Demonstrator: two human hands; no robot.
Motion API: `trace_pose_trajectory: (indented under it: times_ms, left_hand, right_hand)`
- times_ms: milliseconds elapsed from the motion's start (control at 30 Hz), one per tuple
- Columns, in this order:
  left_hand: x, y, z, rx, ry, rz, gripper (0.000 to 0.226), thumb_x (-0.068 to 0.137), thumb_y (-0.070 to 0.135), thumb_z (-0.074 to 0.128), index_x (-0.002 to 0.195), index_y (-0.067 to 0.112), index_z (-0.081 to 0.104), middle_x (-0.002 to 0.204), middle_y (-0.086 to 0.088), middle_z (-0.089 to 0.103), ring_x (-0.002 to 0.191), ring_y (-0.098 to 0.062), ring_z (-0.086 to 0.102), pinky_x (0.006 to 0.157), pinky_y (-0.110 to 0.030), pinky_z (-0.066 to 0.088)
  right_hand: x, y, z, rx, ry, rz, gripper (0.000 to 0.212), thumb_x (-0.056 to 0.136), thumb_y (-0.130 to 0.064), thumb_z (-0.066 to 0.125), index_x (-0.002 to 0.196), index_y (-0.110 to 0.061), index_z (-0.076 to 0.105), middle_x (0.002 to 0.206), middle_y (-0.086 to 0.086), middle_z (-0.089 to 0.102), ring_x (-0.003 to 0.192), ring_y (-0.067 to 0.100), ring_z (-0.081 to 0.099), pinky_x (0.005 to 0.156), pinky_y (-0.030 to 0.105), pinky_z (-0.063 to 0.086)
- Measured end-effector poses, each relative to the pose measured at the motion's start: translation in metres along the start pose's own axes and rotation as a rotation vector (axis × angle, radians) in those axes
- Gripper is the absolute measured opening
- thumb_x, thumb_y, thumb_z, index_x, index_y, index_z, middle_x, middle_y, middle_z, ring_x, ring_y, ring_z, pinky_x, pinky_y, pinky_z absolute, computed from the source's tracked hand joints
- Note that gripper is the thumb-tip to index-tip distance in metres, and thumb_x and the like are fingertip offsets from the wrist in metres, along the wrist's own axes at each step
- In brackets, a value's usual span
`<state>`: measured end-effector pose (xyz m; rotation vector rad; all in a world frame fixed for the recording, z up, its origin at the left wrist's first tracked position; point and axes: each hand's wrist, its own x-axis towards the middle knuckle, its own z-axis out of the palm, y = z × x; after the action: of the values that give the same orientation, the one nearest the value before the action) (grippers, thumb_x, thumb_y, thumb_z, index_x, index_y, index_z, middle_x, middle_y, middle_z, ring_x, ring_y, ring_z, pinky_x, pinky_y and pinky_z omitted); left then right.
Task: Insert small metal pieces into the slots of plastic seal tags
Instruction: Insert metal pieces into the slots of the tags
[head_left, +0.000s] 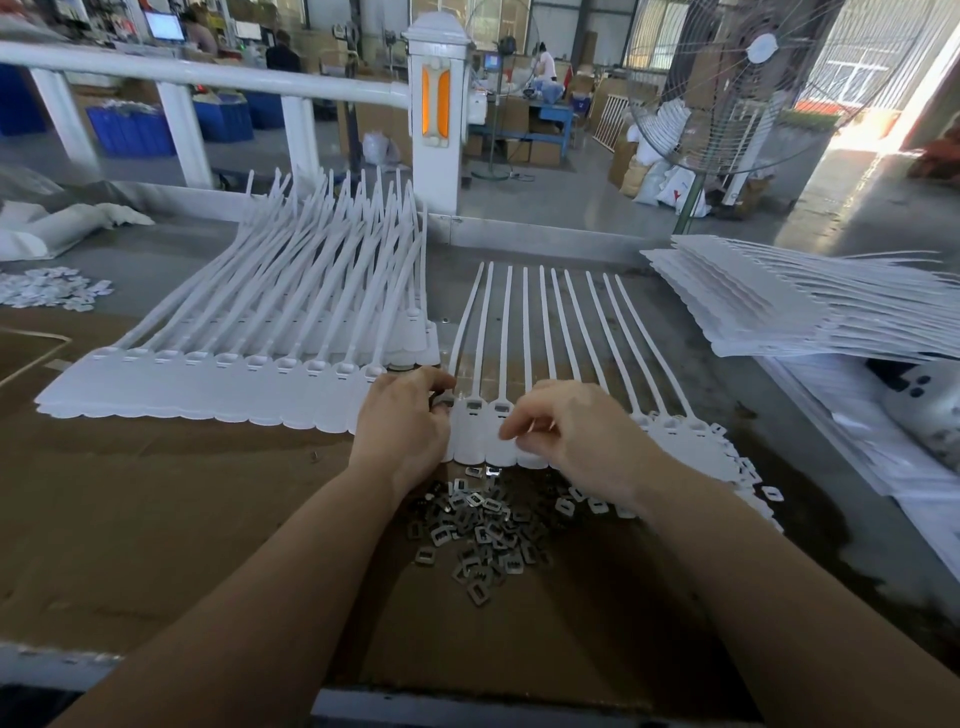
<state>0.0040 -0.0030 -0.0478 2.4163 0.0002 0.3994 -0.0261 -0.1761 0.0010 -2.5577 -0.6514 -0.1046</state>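
On the brown cardboard work surface (156, 519), stock lay in three lots. Largest: a fanned stack of white seal tags (270, 322) at far left, heads in a row toward the near side, tails splayed away. At far right, a second pile of flat tag sheets (779, 306), well apart from the hands. Between them, centre, a single strip of joined tags (498, 332) lay flat, tails pointing far, heads near; three heads showed dark slot windows. Just near of that strip, a loose heap of small metal pieces (483, 535) spread on the cardboard between both forearms. Left hand (405, 421) rested at the strip's left end, fingers curled onto the leftmost head; whether it gripped a metal piece, cannot tell. Right hand (571, 436) lay over the strip's heads, thumb and forefinger drawn together, contents hidden.
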Motion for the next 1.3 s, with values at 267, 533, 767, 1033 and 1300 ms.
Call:
trace_pose_trajectory:
  times_ms: [267,533,767,1033,1300]
  left_hand:
    - [0.0,0.001,-0.001,-0.001,0.005,0.004,0.03,0.09,0.015,0.052,0.119,0.02,0.061,0.114,-0.004,0.064,0.116,-0.019,0.045,0.097,-0.03,0.038]
    - [0.0,0.0,-0.001,-0.009,0.002,0.008,0.03,0.089,0.013,0.053,0.118,0.019,0.062,0.113,-0.005,0.064,0.116,-0.02,0.048,0.1,-0.035,0.039]
    - [0.001,-0.001,0.001,-0.007,0.011,0.0,0.03,0.091,0.017,0.052,0.119,0.021,0.061,0.115,-0.003,0.063,0.117,-0.018,0.043,0.096,-0.027,0.035]
    - [0.0,-0.001,0.001,-0.003,0.022,0.01,0.03,0.09,0.015,0.052,0.119,0.02,0.061,0.113,-0.003,0.064,0.117,-0.018,0.043,0.095,-0.026,0.034]
    - [0.001,-0.001,0.002,0.003,0.014,0.006,0.03,0.09,0.017,0.053,0.119,0.02,0.061,0.113,-0.004,0.064,0.118,-0.019,0.044,0.097,-0.03,0.036]
  right_hand:
    - [0.002,-0.016,0.005,-0.198,-0.247,-0.133,0.03,0.088,-0.008,0.059,0.109,-0.028,0.068,0.111,-0.008,0.056,0.099,0.007,0.048,0.09,0.029,0.041]
    - [0.002,-0.017,0.001,-0.171,-0.286,-0.137,0.025,0.087,-0.008,0.06,0.105,-0.022,0.07,0.109,-0.005,0.059,0.101,0.011,0.052,0.093,0.032,0.042]
    - [-0.003,-0.018,0.001,-0.053,-0.221,-0.106,0.023,0.086,-0.005,0.061,0.099,-0.021,0.07,0.092,-0.014,0.053,0.085,0.002,0.049,0.084,0.021,0.043]
    - [-0.006,-0.022,-0.001,-0.012,-0.363,-0.109,0.025,0.083,-0.01,0.066,0.103,-0.024,0.071,0.092,-0.017,0.055,0.086,0.0,0.054,0.084,0.012,0.043]
    - [-0.01,-0.022,0.0,-0.034,-0.289,-0.045,0.023,0.086,-0.009,0.062,0.104,-0.022,0.071,0.101,-0.007,0.065,0.085,0.002,0.053,0.085,0.017,0.042]
